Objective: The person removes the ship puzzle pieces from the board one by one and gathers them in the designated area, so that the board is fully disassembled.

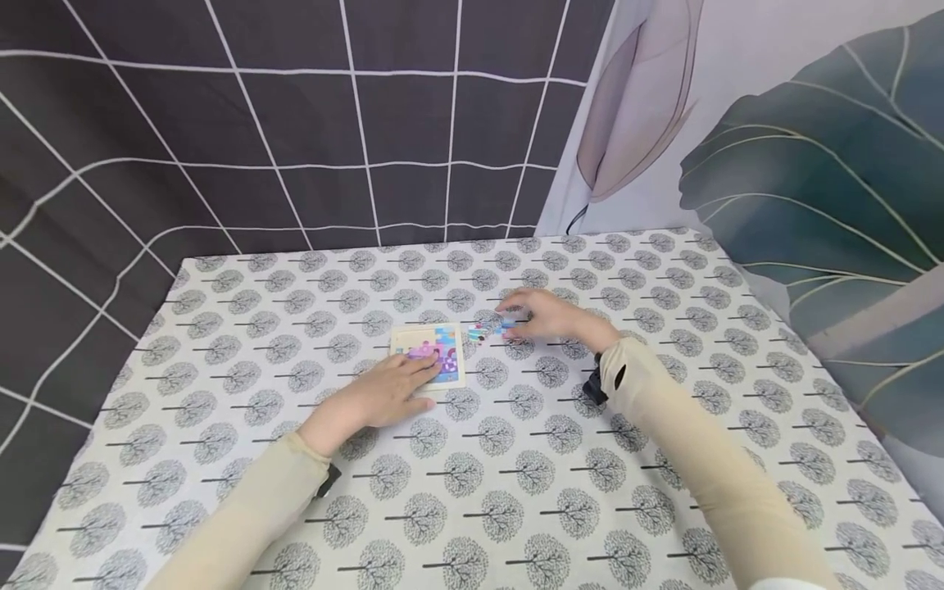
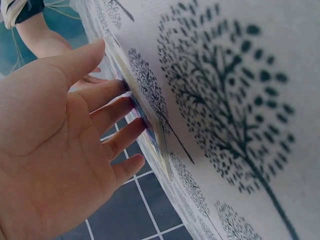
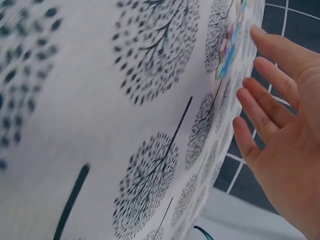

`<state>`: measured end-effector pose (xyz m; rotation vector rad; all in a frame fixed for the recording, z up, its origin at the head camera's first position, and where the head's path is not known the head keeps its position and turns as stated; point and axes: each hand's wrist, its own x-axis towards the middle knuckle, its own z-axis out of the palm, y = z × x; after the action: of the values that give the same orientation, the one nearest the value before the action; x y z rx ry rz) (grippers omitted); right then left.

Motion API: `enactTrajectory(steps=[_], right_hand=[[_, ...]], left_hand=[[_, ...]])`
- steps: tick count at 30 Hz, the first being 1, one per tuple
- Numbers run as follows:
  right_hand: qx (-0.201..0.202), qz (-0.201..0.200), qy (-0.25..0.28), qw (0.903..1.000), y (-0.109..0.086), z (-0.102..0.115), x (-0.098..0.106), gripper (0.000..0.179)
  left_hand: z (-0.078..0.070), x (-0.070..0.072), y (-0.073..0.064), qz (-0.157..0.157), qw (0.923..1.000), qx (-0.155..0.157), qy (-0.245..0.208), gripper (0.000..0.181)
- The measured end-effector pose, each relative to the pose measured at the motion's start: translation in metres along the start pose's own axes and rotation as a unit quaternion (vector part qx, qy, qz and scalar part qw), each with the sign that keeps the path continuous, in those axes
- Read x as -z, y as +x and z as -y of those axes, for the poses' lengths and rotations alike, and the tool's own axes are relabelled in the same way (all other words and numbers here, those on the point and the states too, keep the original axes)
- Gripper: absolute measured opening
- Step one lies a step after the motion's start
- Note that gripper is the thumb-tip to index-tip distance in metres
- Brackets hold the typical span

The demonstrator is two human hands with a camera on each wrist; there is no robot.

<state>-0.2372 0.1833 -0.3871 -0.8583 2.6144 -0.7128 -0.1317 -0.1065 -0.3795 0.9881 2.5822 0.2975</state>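
Observation:
A jigsaw puzzle in a pale wooden tray point(image 1: 462, 365) lies on the table, with pink, purple and blue pieces point(image 1: 447, 360) set inside it. Part of the tray's bottom shows bare at the upper left. My left hand point(image 1: 394, 385) rests its fingertips on the puzzle and covers its lower left part; in the left wrist view the fingers point(image 2: 117, 107) are lightly bent and hold nothing. To the right of the tray lie loose colourful puzzle pieces point(image 1: 476, 334). Over them my right hand point(image 1: 544, 315) hovers, thumb and fingers apart; the right wrist view shows the pieces point(image 3: 227, 57) beyond the fingertips.
A white cloth with grey tree prints point(image 1: 457, 475) covers the table. Behind it hangs a dark curtain with a white grid point(image 1: 398, 115). A leaf-patterned curtain point(image 1: 811, 180) hangs at the right. Each wrist wears a dark device point(image 1: 594, 385).

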Motion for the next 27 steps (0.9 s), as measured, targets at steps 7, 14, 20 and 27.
enactTrajectory(steps=[7, 14, 20, 27], right_hand=[[0.021, -0.011, 0.029, 0.9993, 0.009, 0.009, -0.003, 0.048], [0.055, -0.021, 0.039, 0.9975, 0.023, 0.022, -0.013, 0.047], [0.059, 0.008, 0.031, 0.9978, 0.033, 0.033, -0.018, 0.043], [0.061, 0.033, 0.034, 0.997, 0.041, 0.047, -0.029, 0.04]], left_hand=[[0.002, 0.0, 0.003, 0.004, 1.0, 0.004, -0.004, 0.061], [0.003, 0.0, 0.002, 0.004, 0.9999, 0.008, -0.011, 0.06], [0.002, 0.002, 0.002, 0.008, 0.9999, 0.007, -0.008, 0.063], [-0.001, 0.002, 0.001, 0.015, 0.9997, 0.017, -0.008, 0.064]])
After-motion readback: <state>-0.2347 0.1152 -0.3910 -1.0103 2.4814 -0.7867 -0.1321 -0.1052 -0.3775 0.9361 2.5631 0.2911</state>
